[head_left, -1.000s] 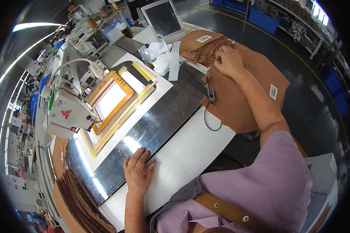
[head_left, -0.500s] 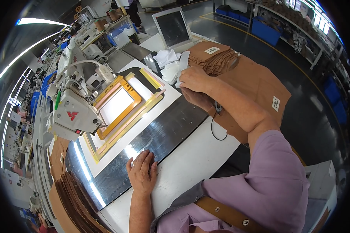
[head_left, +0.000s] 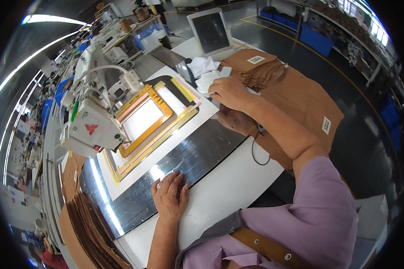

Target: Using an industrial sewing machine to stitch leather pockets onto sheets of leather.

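My left hand (head_left: 169, 197) lies on the front edge of the shiny metal plate (head_left: 184, 159), fingers stretched and slightly apart, holding nothing. Farther right, my right hand (head_left: 231, 94) reaches across to a small pile of white pieces (head_left: 205, 81) at the plate's far end. Its fingers are bent and closed at the pile's edge; what they grip is hidden. Left of that hand is a sewing machine head (head_left: 92, 127). An orange-yellow rectangular frame (head_left: 159, 123) sits beside it over a white sheet (head_left: 116, 188) edged with yellow tape.
Brown fabric panels (head_left: 305, 101) lie stacked at the right, with a black cable (head_left: 252, 154) looping near them. A screen (head_left: 209, 32) stands at the back. More brown panels (head_left: 87, 224) hang at the near left. Shelving with a blue bin (head_left: 316, 39) stands beyond the aisle.
My right hand has lowered onto the white pieces, and the pale strip that stood up above it now lies lower. The whole view has shifted slightly; my left hand stays on the plate edge.
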